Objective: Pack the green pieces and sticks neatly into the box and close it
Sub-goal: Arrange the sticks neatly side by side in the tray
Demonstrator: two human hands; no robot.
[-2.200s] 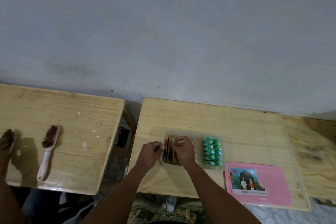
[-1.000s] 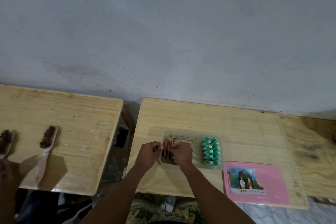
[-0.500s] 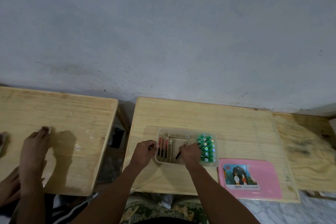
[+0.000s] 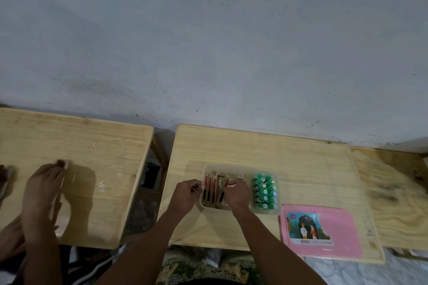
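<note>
Two bare arms reach forward from the bottom edge. The left hand (image 4: pixel 186 194) curls at the left wall of the clear box (image 4: pixel 240 210) on the table (image 4: pixel 266 150), pinching something too small to make out. The right hand (image 4: pixel 237 194) bends down inside, covering some sticks (image 4: pixel 210 190); its grip is hidden. Green pieces (image 4: pixel 264 190) fill the box's right side. The pink lid (image 4: pixel 320 230) lies beside the box.

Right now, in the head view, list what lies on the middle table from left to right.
Left hand → sticks in the clear box → right hand → green pieces → pink lid.
</note>
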